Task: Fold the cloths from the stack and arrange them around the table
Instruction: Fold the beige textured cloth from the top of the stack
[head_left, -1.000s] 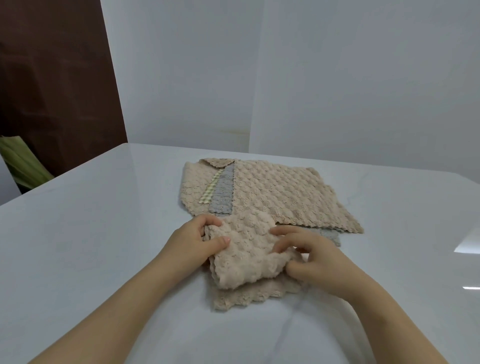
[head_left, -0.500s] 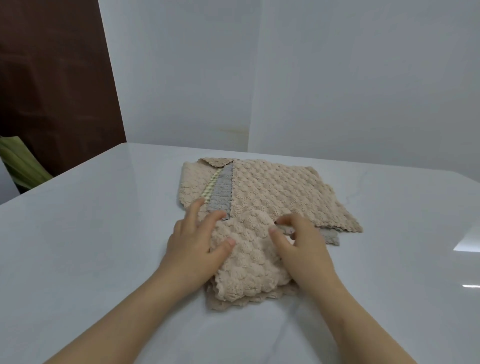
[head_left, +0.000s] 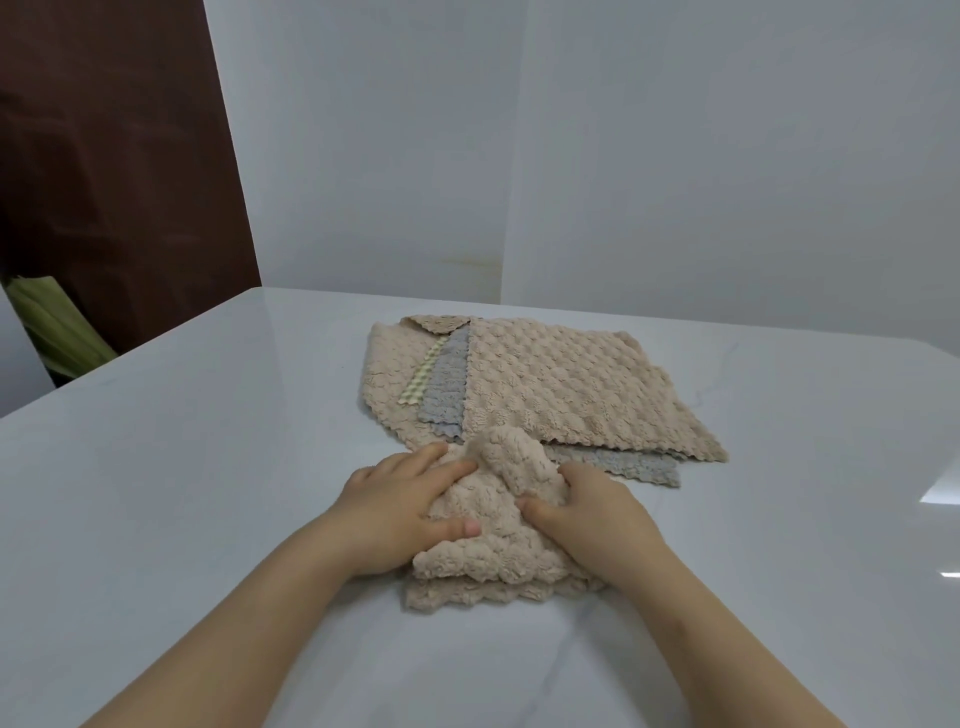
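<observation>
I see folded beige cloth (head_left: 483, 564) on table (head_left: 208, 467), touching stack (head_left: 550, 384) | left hand (head_left: 395, 512) presses it, fingers straight | right hand (head_left: 592, 519) grips its raised bunch, fingers curled

On the tabletop (head_left: 208, 467) a cloth (head_left: 488, 551) lies nearest, touching the stack (head_left: 545, 384) just behind it. The left hand (head_left: 395, 514) rests on its left side, and the right hand (head_left: 597, 519) grips its right.
</observation>
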